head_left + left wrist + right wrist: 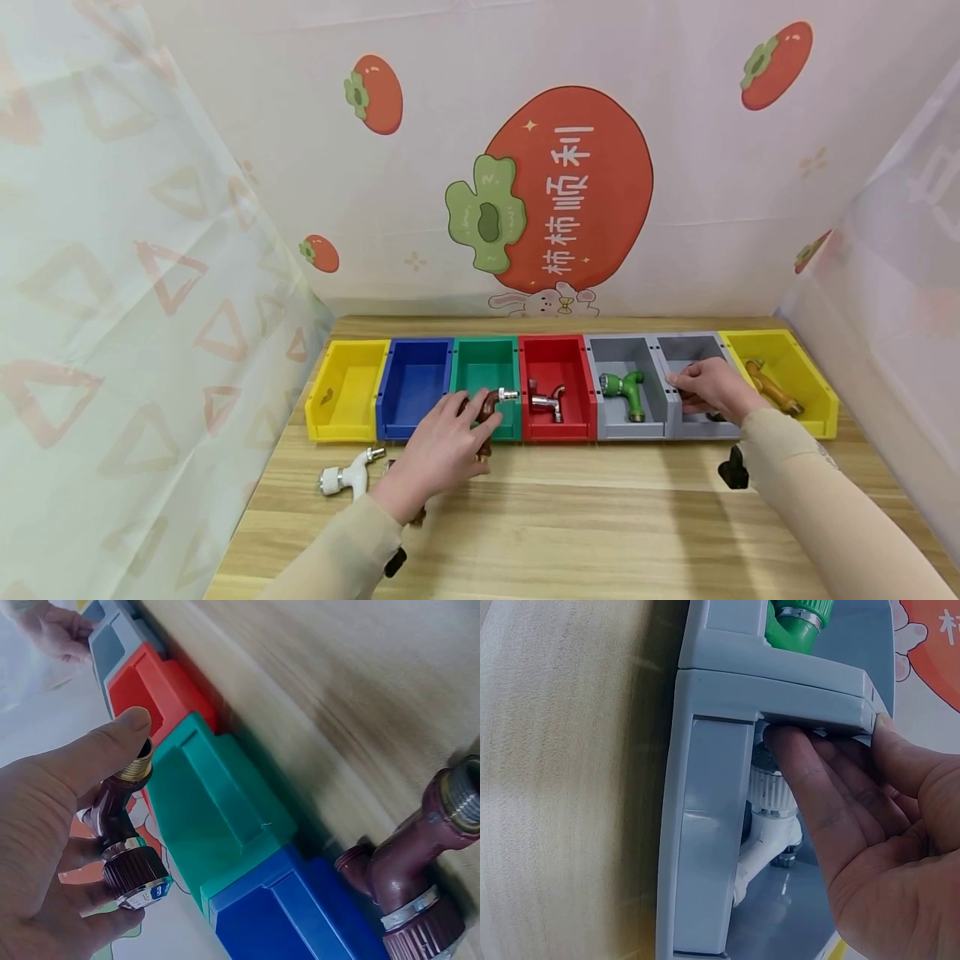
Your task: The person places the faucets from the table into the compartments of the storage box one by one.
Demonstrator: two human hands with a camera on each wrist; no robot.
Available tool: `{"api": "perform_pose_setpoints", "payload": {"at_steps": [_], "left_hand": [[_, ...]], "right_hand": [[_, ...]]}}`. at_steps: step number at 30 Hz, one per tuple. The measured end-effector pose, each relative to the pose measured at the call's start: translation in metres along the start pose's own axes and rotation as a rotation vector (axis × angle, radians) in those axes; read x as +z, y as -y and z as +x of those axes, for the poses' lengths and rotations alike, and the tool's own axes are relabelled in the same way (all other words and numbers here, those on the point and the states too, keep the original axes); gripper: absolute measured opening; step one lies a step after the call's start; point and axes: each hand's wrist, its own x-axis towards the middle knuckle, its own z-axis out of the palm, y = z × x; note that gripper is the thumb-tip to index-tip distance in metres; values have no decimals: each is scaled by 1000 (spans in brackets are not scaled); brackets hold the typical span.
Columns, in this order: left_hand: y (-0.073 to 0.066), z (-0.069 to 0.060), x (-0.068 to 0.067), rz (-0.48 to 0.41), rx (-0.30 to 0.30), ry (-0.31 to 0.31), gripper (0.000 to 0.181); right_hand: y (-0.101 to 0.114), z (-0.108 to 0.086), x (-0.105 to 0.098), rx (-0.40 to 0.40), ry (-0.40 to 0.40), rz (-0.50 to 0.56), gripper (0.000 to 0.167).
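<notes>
In the head view my left hand [442, 446] holds a dark maroon faucet [487, 407] over the front of the green bin [487, 367]. The left wrist view shows that faucet [114, 817] between the thumb and curled fingers of the hand [49, 825], its threaded end near the thumb tip. My right hand [711, 385] is at the right grey bin [692, 343]. In the right wrist view this hand [885, 817] pinches the bin's side wall [817, 705], fingers inside, thumb at the rim. Beside the fingers a white faucet [769, 836] lies in the bin.
Another maroon faucet [397, 870] and a white faucet [352, 477] lie on the table in front of the bins. The red bin [555, 432] holds a metal faucet, the left grey bin a green faucet [632, 393], the right yellow bin an orange-brown faucet [772, 390].
</notes>
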Motion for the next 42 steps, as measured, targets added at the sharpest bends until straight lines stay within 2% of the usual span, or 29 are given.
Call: {"api": "perform_pose_setpoints", "payload": {"at_steps": [5, 14, 23, 28, 37, 42], "left_hand": [[3, 6, 1, -7, -26, -10, 81], [10, 20, 1, 3, -77, 22, 80], [17, 40, 1, -25, -134, 62, 79], [20, 52, 3, -14, -167, 110, 79], [25, 73, 8, 16, -248, 252, 78], [24, 81, 14, 25, -280, 294, 75]], "right_hand": [[0, 0, 1, -6, 2, -2, 39], [2, 1, 2, -6, 2, -2, 37], [2, 0, 2, -2, 6, 5, 37], [2, -1, 1, -4, 5, 0, 38], [1, -2, 1, -11, 8, -7, 36], [2, -3, 0, -10, 5, -9, 37]]}}
